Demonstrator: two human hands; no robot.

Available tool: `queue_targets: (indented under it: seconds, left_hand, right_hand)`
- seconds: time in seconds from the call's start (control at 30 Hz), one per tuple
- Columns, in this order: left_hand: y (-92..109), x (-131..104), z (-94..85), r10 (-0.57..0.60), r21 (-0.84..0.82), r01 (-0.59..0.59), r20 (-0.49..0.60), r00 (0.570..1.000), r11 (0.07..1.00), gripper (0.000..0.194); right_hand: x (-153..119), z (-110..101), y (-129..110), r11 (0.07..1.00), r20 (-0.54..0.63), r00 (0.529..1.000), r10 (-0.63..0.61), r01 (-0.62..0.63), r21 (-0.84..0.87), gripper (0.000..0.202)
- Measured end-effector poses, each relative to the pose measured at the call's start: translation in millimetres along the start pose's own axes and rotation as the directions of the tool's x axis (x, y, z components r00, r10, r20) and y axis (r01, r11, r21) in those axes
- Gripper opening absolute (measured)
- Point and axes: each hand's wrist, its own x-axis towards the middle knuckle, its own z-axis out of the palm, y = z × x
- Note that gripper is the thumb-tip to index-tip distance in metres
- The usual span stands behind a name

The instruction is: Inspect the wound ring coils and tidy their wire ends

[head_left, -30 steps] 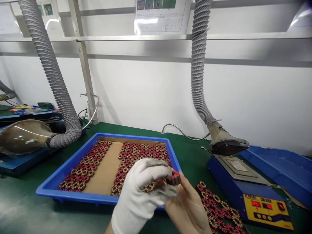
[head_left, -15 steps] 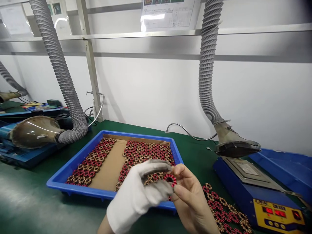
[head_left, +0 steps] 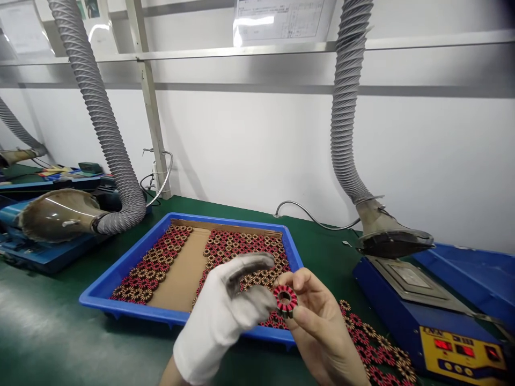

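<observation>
Right fingers [head_left: 309,320] grip a red-wound ring [head_left: 285,310] near the front rim of a blue tray [head_left: 132,313]. Left gloved fingers [head_left: 250,261] are parted; contact with the ring cannot be confirmed. The ring, nearly edge-on a second ago, now shows its face, leaving its windings open to view. Loose rings [head_left: 376,355] lie on the counter [head_left: 52,327] beside a blue device [head_left: 396,303]. Grey ducts [head_left: 349,107] hang before a white wall [head_left: 241,145].

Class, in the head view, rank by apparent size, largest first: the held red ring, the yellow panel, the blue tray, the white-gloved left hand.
1. Blue tray
2. White-gloved left hand, though nearness may enlarge it
3. Yellow panel
4. Held red ring
</observation>
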Motion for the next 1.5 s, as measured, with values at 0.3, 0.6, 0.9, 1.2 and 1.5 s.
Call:
queue_targets:
  seconds: [0.3,0.6,0.9,1.2,1.5]
  left_hand:
    - [0.4,-4.3,-0.1,-0.099,-0.018,0.1,0.059,0.993,0.995,0.025]
    - [-6.0,-0.4,-5.8,0.109,-0.323,-0.135,-0.097,0.989,0.937,0.015]
    - [4.5,-13.3,-16.4,-0.012,0.473,-0.168,0.355,0.935,0.865,0.045]
    - [-4.3,-10.9,0.7,0.084,0.237,-0.144,0.245,0.966,0.961,0.015]
    - [-10.9,-6.2,1.7,0.056,-0.013,-0.055,0.031,0.998,0.998,0.04]
  right_hand:
    - [-2.7,7.1,0.4,1.0,-0.067,0.998,0.009,-0.007,0.019,0.029]
    - [-2.6,5.4,-2.1,0.995,0.048,0.995,0.09,-0.092,0.039,0.027]
    - [-8.2,-9.3,-12.4,0.891,0.064,0.998,-0.028,0.054,-0.451,0.052]
    - [2.1,-15.9,-5.7,0.991,0.168,0.986,-0.008,0.03,-0.128,0.027]
    - [4.2,-11.0,-4.0,0.98,0.155,0.981,0.115,-0.137,0.145,0.021]
